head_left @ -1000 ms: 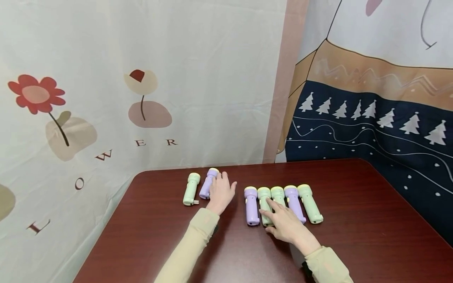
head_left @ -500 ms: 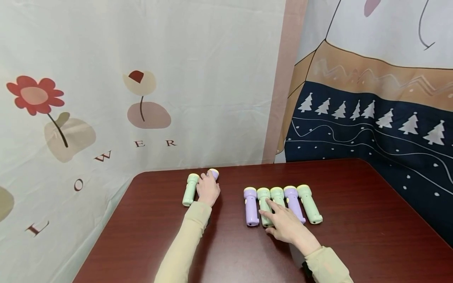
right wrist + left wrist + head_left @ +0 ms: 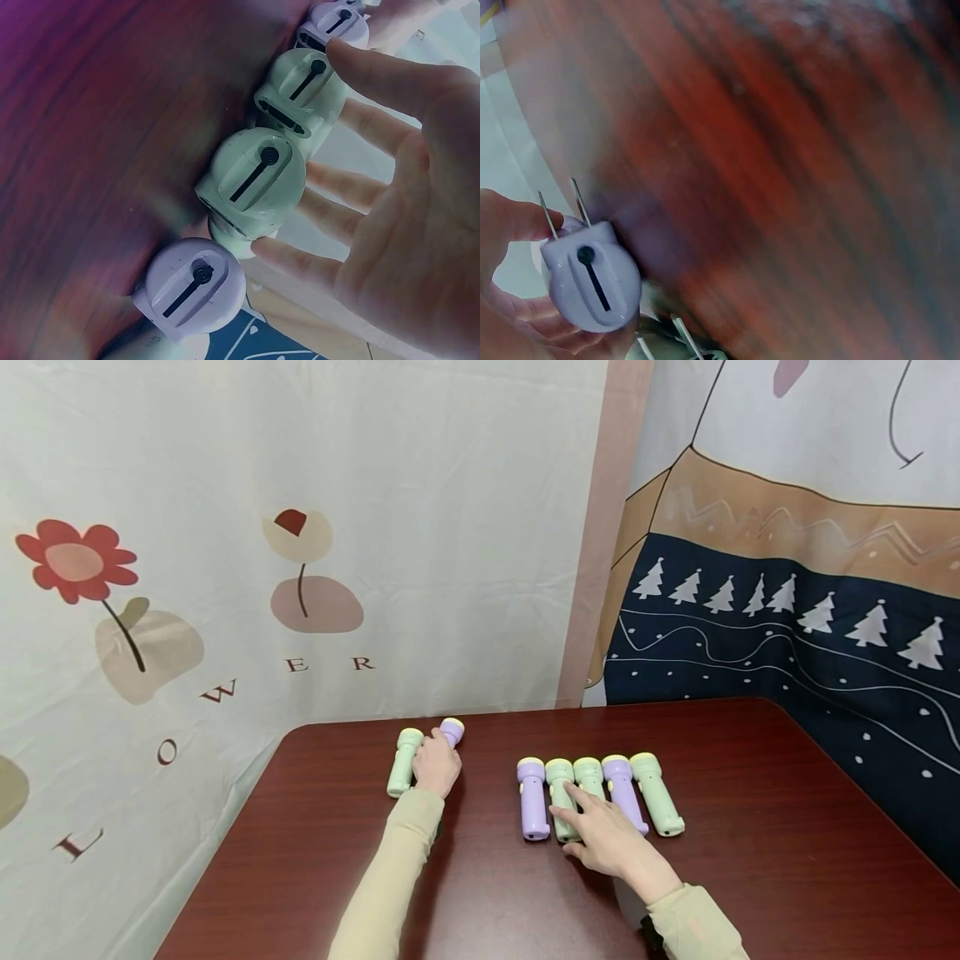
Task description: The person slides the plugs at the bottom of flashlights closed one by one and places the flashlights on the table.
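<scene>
At the far left of the table, my left hand (image 3: 437, 766) grips a purple flashlight (image 3: 452, 731) by its body. The left wrist view shows thumb and fingers around that purple flashlight (image 3: 604, 285), two metal prongs standing out from its end. Close beside it lies a light green flashlight (image 3: 405, 764). My right hand (image 3: 603, 835) rests over the row on the right, fingers extended and spread. They lie over two green flashlights (image 3: 559, 772) in the middle; in the right wrist view the fingers lie along the green flashlight (image 3: 259, 180) and the one beyond it.
The row also includes a purple flashlight (image 3: 533, 802) at its left end, another purple flashlight (image 3: 622, 785), and a slanted green flashlight (image 3: 658, 795) at its right end. Everything lies on a dark red-brown table (image 3: 487, 893). Printed curtains (image 3: 465, 568) hang behind its back edge.
My left hand has moved left onto the purple flashlight and closed around it; the flashlight's head has barely shifted. My right hand and the row have stayed in place.
</scene>
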`<action>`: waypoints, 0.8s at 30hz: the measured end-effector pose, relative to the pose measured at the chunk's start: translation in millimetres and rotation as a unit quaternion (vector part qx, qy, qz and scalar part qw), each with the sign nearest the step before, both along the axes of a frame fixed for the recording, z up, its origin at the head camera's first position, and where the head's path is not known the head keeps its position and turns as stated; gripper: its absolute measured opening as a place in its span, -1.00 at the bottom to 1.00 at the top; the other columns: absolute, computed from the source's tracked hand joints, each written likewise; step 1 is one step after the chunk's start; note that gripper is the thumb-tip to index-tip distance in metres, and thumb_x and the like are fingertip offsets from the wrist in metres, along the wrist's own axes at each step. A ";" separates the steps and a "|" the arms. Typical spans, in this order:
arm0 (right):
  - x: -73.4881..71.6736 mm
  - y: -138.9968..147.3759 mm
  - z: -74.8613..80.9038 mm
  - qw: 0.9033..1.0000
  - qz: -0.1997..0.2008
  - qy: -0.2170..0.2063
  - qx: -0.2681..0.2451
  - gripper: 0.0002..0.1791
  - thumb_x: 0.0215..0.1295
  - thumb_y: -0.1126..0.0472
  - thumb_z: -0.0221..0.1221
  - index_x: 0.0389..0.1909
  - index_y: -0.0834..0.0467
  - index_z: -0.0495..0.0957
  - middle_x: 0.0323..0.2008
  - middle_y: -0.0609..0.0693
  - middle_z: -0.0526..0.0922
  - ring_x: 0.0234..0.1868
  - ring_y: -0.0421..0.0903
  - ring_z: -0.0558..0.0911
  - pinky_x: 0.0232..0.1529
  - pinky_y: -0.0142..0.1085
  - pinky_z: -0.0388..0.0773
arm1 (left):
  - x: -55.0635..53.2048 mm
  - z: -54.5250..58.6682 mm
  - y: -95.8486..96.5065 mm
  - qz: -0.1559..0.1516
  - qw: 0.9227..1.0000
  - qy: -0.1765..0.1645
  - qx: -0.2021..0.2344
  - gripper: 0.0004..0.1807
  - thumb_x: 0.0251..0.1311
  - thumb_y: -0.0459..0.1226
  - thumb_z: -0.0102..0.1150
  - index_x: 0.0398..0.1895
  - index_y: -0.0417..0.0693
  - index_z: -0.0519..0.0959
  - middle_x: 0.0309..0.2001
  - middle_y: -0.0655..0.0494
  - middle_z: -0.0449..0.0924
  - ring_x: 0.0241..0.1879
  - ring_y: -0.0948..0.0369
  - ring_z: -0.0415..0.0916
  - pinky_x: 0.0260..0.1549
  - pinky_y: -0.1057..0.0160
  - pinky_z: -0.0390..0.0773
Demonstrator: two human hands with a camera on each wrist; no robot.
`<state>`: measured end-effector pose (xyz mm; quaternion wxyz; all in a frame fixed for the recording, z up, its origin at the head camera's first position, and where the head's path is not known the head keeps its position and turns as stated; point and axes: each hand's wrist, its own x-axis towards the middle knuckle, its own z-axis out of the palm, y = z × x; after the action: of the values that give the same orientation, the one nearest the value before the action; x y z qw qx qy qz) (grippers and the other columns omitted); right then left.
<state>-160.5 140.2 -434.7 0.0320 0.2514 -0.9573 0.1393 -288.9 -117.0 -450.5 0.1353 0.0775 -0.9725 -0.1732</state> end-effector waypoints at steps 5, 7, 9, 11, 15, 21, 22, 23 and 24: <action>1.3 0.3 2.0 1.000 -0.002 -0.005 -0.002 -0.48 0.08 0.14 0.34 0.12 0.12 0.54 0.31 0.30 0.33 0.17 0.30 0.48 0.00 0.20 0.45 | 1.2 -1.5 -1.2 0.001 1.000 0.007 0.008 -0.59 0.11 -0.30 0.13 -0.03 -0.40 0.38 -0.24 -0.34 0.55 -0.23 -0.20 0.57 -0.30 -0.08 0.57; 1.3 -0.1 2.4 1.000 -0.004 -0.009 -0.005 -0.48 0.09 0.13 0.34 0.12 0.12 0.54 0.31 0.29 0.32 0.18 0.30 0.47 0.01 0.21 0.45 | 2.0 -1.7 -1.7 0.002 1.000 0.011 0.011 -0.60 0.10 -0.30 0.15 -0.06 -0.39 0.39 -0.25 -0.33 0.55 -0.25 -0.20 0.57 -0.31 -0.08 0.57; 0.9 -0.6 2.5 1.000 -0.004 -0.009 -0.008 -0.48 0.10 0.13 0.33 0.12 0.13 0.53 0.31 0.30 0.33 0.19 0.30 0.46 0.02 0.21 0.44 | 3.2 -1.4 -2.2 0.003 1.000 0.014 0.015 -0.62 0.08 -0.30 0.16 -0.09 -0.39 0.40 -0.27 -0.32 0.56 -0.27 -0.20 0.58 -0.33 -0.08 0.57; 0.4 -1.3 3.0 1.000 -0.004 -0.008 -0.012 -0.47 0.10 0.13 0.33 0.13 0.13 0.53 0.31 0.30 0.33 0.20 0.30 0.45 0.03 0.21 0.43 | 4.8 -1.2 -2.5 0.004 1.000 0.015 0.019 -0.62 0.07 -0.29 0.19 -0.12 -0.38 0.41 -0.28 -0.32 0.56 -0.27 -0.21 0.58 -0.33 -0.08 0.57; -0.8 -2.6 3.8 1.000 -0.004 -0.002 -0.014 -0.46 0.11 0.13 0.32 0.15 0.14 0.51 0.30 0.30 0.34 0.20 0.29 0.45 0.04 0.20 0.43 | 7.8 -0.7 -3.0 0.005 1.000 0.016 0.019 -0.59 0.05 -0.25 0.23 -0.13 -0.38 0.42 -0.30 -0.31 0.56 -0.29 -0.20 0.59 -0.36 -0.07 0.57; 0.5 -4.6 7.1 1.000 -0.007 0.002 -0.011 -0.44 0.11 0.12 0.32 0.17 0.12 0.49 0.30 0.28 0.34 0.23 0.27 0.43 0.04 0.20 0.43 | 12.1 0.3 -3.7 0.004 1.000 0.023 0.019 -0.56 0.02 -0.22 0.29 -0.14 -0.38 0.43 -0.31 -0.31 0.57 -0.30 -0.20 0.60 -0.39 -0.06 0.58; 0.7 -4.9 7.6 1.000 -0.007 0.004 -0.011 -0.44 0.11 0.12 0.32 0.17 0.12 0.49 0.30 0.28 0.34 0.23 0.26 0.43 0.04 0.20 0.43 | 13.0 0.7 -3.8 0.004 0.999 0.025 0.020 -0.55 0.02 -0.22 0.29 -0.14 -0.38 0.43 -0.31 -0.31 0.58 -0.30 -0.21 0.60 -0.40 -0.06 0.58; 1.0 -5.3 8.0 1.000 -0.007 0.005 -0.012 -0.44 0.12 0.12 0.32 0.17 0.12 0.49 0.30 0.28 0.34 0.24 0.26 0.43 0.04 0.20 0.43 | 14.0 1.0 -4.0 0.003 0.999 0.025 0.021 -0.55 0.01 -0.22 0.30 -0.15 -0.38 0.43 -0.31 -0.32 0.58 -0.31 -0.21 0.60 -0.40 -0.06 0.58; 1.1 -5.6 8.4 1.000 -0.007 0.008 -0.012 -0.44 0.12 0.11 0.32 0.17 0.12 0.48 0.30 0.27 0.34 0.23 0.26 0.43 0.04 0.20 0.43 | 14.9 1.3 -4.2 0.003 0.999 0.026 0.023 -0.55 0.00 -0.22 0.30 -0.15 -0.39 0.43 -0.32 -0.32 0.58 -0.31 -0.21 0.60 -0.40 -0.06 0.58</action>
<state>-159.3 134.6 -426.3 0.0433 0.2457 -0.9570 0.1483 -274.0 -121.2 -449.2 0.1598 0.0794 -0.9639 -0.1975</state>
